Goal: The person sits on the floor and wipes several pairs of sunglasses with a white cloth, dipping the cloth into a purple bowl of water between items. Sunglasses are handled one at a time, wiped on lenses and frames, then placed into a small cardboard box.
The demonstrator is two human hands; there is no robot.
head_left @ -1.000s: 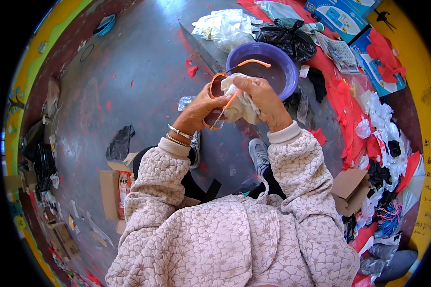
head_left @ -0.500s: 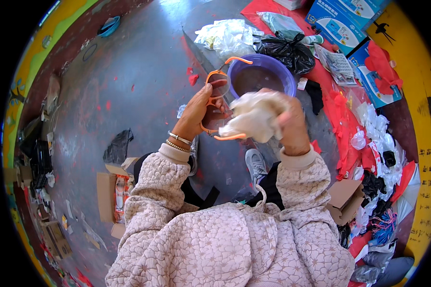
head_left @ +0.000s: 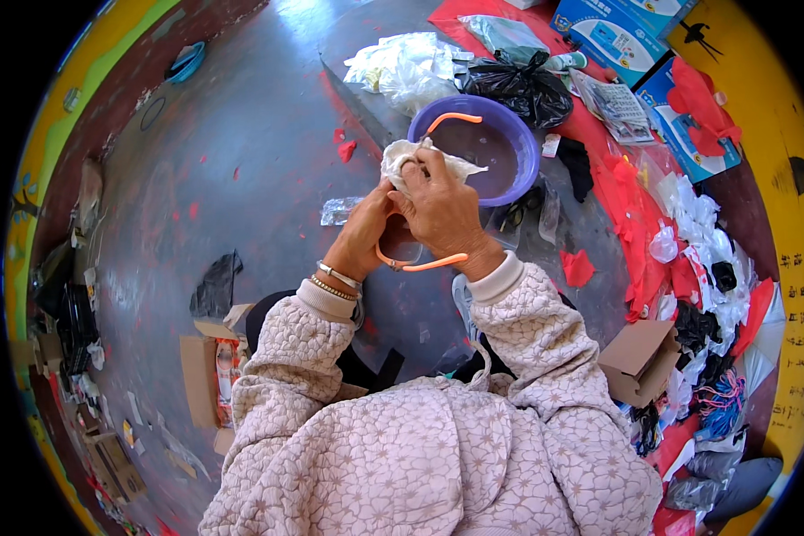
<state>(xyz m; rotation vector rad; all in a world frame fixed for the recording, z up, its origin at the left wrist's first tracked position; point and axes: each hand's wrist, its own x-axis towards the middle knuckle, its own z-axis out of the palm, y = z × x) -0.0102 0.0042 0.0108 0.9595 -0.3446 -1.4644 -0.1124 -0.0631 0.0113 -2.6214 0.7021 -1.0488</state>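
One purple basin (head_left: 529,150) is standing beyond the orange-framed glasses (head_left: 402,264), black bag (head_left: 529,94) lying behind it, cream cloth (head_left: 394,166) hiding the far lens, frame's long axis running away from the body (head_left: 402,447), temples (head_left: 439,263) pointing right, left hand (head_left: 364,230) gripping the rim (head_left: 381,254), right hand (head_left: 449,213) pinching the cloth.

The scene is bright, with bluish-white glare on the grey floor (head_left: 241,116) near the top edge and only soft, faint shadows. The right hand (head_left: 442,210) and white cloth (head_left: 395,163) show little blur. Fisheye distortion bends the yellow wall (head_left: 791,344); black fills the corners; detail softens toward the rim.
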